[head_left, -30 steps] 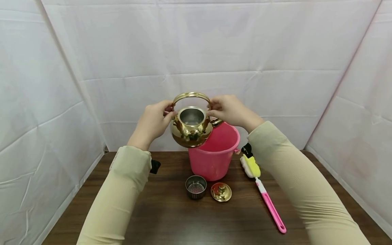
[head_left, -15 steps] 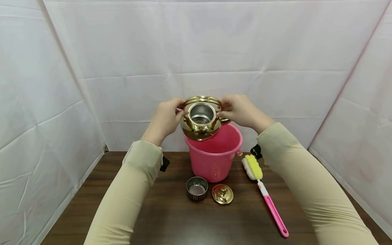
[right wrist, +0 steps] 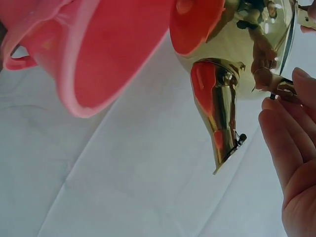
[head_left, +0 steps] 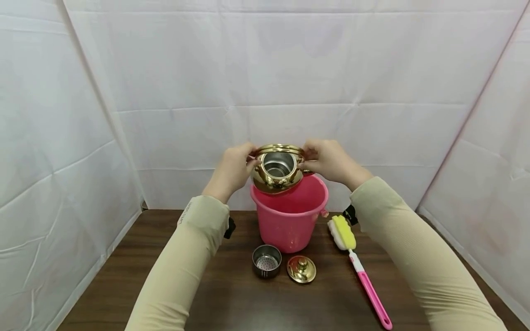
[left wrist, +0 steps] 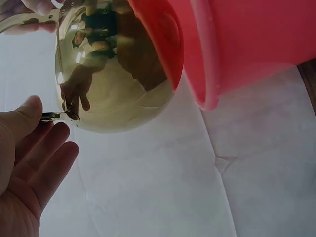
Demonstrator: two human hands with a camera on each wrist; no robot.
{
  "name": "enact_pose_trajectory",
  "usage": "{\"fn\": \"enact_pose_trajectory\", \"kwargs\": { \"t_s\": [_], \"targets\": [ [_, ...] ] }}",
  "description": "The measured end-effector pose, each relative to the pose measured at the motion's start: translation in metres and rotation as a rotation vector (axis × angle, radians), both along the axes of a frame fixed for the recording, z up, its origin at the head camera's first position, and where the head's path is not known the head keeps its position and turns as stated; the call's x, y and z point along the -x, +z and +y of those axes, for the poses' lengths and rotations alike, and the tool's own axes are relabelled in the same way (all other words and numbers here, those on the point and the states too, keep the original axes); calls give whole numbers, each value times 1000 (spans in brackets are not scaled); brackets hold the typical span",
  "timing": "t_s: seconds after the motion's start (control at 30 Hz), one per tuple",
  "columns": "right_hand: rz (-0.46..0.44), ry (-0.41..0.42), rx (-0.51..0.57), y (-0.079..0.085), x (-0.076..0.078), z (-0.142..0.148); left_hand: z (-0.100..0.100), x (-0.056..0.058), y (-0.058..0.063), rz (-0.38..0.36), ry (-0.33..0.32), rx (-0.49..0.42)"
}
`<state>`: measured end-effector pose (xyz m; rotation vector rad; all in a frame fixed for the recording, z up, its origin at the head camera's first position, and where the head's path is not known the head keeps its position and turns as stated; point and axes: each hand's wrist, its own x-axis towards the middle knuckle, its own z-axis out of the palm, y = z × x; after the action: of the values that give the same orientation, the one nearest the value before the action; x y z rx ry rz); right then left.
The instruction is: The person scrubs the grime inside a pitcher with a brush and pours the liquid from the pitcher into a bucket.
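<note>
A shiny gold kettle (head_left: 271,185) hangs in the air above the near left part of a pink bucket's rim, its round mouth facing me and its metal inside visible. My left hand (head_left: 232,169) pinches the left base of the kettle's handle (head_left: 279,148) between thumb and fingers. At the right base, my right hand (head_left: 331,161) pinches the handle too. The left wrist view shows the kettle's rounded body (left wrist: 113,94) beside my left hand (left wrist: 29,158). In the right wrist view, the spout (right wrist: 217,113) is next to my right hand (right wrist: 298,133).
The pink bucket (head_left: 285,227) stands near the table's back edge. In front of it are a metal strainer cup (head_left: 267,263) and a gold lid (head_left: 301,270). A sponge brush (head_left: 370,287) with a pink handle lies to the right. White cloth (head_left: 174,69) surrounds the brown table (head_left: 236,303).
Both hands have carried the kettle to the right, further over the bucket. Its handle has gone from a tall arch to a flat band behind the mouth. Bucket, strainer cup, lid and brush stay put.
</note>
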<state>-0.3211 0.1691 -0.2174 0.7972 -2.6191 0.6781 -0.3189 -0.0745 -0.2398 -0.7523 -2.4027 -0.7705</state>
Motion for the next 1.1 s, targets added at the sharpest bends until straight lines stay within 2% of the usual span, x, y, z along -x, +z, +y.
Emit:
{"fn": "enact_pose_trajectory", "kwargs": {
  "t_s": [0.17,0.33,0.57,0.9,1.1],
  "targets": [
    [31,-9,-43,-8,0,4,3,2,-5,-26,-22,61],
    [76,-22,-69,-14,-1,6,5,4,-9,-17,-28,94],
    [86,-37,-78,-27,2,6,7,5,-16,-82,-23,129],
    [138,-24,-60,-40,0,6,7,6,-21,-66,-26,164],
    [223,-16,-98,-46,1,4,4,5,-25,7,-13,190]
  ]
}}
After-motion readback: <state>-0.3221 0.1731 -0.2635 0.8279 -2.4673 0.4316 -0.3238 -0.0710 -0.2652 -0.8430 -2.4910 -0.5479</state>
